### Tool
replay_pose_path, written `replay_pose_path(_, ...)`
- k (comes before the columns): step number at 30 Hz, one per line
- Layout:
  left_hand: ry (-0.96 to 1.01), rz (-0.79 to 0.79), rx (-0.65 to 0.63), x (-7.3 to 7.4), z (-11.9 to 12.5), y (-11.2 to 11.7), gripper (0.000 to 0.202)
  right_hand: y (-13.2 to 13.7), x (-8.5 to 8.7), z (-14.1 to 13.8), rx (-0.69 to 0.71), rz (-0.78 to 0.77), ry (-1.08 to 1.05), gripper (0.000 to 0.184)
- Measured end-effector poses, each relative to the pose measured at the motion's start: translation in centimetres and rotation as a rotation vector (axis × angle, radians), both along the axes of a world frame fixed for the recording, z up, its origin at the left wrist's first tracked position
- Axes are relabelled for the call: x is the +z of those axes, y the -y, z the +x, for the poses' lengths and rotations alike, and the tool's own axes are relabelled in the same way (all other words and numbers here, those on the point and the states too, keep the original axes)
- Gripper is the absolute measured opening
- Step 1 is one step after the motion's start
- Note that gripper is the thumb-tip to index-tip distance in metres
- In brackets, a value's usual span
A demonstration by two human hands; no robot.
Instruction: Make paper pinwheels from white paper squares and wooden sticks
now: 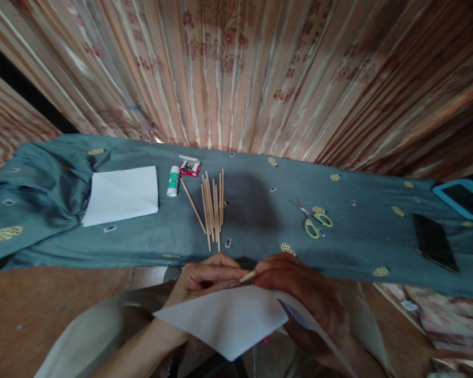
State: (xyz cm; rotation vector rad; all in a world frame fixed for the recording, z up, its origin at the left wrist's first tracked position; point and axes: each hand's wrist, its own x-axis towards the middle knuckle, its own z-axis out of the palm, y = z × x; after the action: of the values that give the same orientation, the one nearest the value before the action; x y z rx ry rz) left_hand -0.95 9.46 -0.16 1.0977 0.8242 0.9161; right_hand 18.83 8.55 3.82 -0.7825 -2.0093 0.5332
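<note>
Hands [211, 275] [289, 275]: two, pinching one pale stick [247, 276] | white sheet [228, 320]: one, below | scissors [309, 214]: one | green-white tube [173, 181]: one

Dim light glows through the curtain [252, 105], a soft shadow [256, 202] darkens the cloth [362, 231], edges stretch.

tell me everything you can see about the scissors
The scissors have pale green, plastic-looking loop handles and thin, metallic-looking blades. They lie flat on the patterned blue-green cloth, right of the sticks, slightly open, with blades parted and handles spread. The blades point away from the person and to the left. Only the cloth appears to touch them.
</note>
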Motion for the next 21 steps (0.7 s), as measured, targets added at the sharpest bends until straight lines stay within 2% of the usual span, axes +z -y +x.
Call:
replay_pose_path(10,-0.032,0.037,0.049,0.32,0.12,-0.09,0.016,0.14,-0.08,-0.15,-0.042,0.054,0.015,0.022)
replay_pose_path(16,0.003,0.006,0.043,0.54,0.08,-0.08,0.016,0.62,-0.61,0.28,-0.095,0.059,0.027,0.037)
replay_pose_path(21,-0.009,-0.008,-0.012,0.86,-0.18,-0.15,0.016,0.84,-0.79,0.48,-0.081,0.09,0.068,0.043)
